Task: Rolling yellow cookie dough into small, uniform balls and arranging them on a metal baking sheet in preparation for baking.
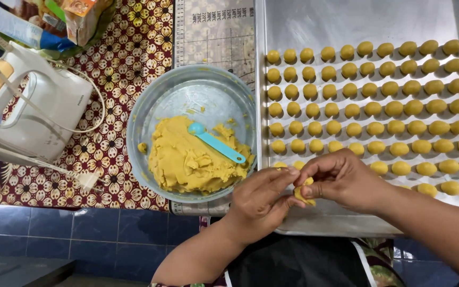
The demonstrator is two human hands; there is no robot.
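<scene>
My left hand (258, 202) and my right hand (341, 178) meet over the near edge of a metal baking tray (341, 223). Between their fingertips sits a small lump of yellow dough (304, 192), pinched from both sides. Several rows of small oval dough balls (375, 109) fill the tray beyond my hands. To the left stands a round metal bowl (155, 106) holding a mass of yellow dough (187, 159), with a light blue measuring spoon (216, 142) lying on top of it.
A white hand mixer (38, 106) with its cord lies at the far left on a patterned red cloth (128, 53). Food packages (65, 18) sit at the top left. A gridded mat (216, 32) lies behind the bowl. Blue tiles (81, 228) front the counter.
</scene>
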